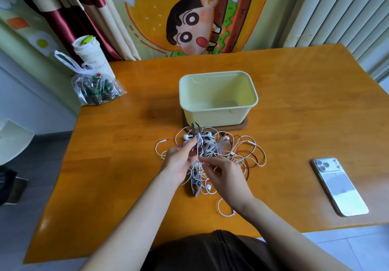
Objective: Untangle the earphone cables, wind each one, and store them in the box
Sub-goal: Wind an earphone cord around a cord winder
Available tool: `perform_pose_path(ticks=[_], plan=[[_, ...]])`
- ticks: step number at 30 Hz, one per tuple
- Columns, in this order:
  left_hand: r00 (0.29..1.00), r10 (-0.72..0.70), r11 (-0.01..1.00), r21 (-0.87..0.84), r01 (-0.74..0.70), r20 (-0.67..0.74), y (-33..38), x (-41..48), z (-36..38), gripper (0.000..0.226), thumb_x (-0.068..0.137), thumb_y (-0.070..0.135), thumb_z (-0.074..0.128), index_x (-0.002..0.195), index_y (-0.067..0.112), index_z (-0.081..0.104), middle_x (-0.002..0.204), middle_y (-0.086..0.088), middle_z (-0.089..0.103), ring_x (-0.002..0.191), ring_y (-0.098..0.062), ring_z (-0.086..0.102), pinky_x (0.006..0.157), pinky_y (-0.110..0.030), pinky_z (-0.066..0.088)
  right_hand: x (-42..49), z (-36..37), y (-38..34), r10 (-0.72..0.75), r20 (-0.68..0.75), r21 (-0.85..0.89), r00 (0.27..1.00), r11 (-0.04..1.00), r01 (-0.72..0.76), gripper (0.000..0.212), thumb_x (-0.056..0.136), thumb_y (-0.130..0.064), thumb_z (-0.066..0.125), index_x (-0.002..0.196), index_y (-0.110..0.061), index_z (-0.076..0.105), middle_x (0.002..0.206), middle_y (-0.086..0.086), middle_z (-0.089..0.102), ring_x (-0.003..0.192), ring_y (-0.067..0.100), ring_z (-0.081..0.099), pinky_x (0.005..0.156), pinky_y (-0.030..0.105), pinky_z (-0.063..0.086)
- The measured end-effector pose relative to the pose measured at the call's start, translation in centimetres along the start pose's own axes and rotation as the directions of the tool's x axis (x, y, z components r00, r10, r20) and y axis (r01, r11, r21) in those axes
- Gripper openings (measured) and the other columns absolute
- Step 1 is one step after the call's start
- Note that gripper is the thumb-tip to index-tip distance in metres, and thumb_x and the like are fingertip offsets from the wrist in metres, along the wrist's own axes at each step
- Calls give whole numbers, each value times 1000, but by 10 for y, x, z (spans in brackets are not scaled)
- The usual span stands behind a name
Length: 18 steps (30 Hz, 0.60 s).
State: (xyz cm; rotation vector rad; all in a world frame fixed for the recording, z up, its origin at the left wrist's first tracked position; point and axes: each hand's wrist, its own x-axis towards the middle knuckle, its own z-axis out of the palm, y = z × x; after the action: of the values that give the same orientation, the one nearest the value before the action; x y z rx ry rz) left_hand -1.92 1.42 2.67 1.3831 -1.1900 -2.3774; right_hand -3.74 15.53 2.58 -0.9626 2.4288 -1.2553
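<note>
White earphone cables (221, 150) lie in one knotted heap on the orange wooden table (294, 102), under and just beyond both hands. One loose loop trails back beneath the right wrist.

The left hand (180, 162) has its fingers curled and pinches a raised bunch of white strands together with a dark grey ear hook (197, 136). The right hand (226, 175), just beside it, nips a single white strand between thumb and forefinger; its other fingers are loosely bent.

The step in hand appears to be freeing the first earphone from the heap; winding and storing are not yet begun.
- Hold the bunch steady with the left hand.
- Feed the nipped strand back through its loops. A hard pull would probably tighten the knot.
- Work toward a free end. The plug (167, 139), just left of the left fingertips, is a likely one.
- Expect drag from the dark red cable (248, 165), right of the right hand, which runs through the white loops.

Beyond the fingertips, the pale yellow box (219, 116) stands open on a brown base (245, 123), close to the heap's far edge. No cable shows inside it. Only the heap lies between the hands and the box.

A smartphone (340, 186) lies camera side up, well to the right of the right hand. A clear plastic bag (96, 87) and a paper cup (92, 56) stand well beyond and left of the left hand. None of these obstructs the work.
</note>
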Motion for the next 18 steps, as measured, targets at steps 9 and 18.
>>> perform_pose_path(ticks=[9, 18], plan=[[988, -39, 992, -112, 56, 149, -5, -1, -5, 11, 88, 15, 64, 90, 4, 65, 90, -11, 68, 90, -19, 62, 92, -32, 48, -10, 7, 13, 11, -123, 24, 992, 1000, -8, 16, 91, -25, 61, 102, -23, 72, 79, -16, 60, 71, 3, 56, 58, 12, 43], [907, -121, 879, 468, -90, 402, -1, -8, -17, 5, 83, 9, 69, 88, 11, 67, 88, -5, 69, 81, -14, 64, 75, -25, 54, 21, -25, 38, 173, 24, -106, 985, 980, -170, 11, 87, -29, 66, 77, -24, 64, 65, -21, 55, 55, -4, 52, 49, 10, 36]])
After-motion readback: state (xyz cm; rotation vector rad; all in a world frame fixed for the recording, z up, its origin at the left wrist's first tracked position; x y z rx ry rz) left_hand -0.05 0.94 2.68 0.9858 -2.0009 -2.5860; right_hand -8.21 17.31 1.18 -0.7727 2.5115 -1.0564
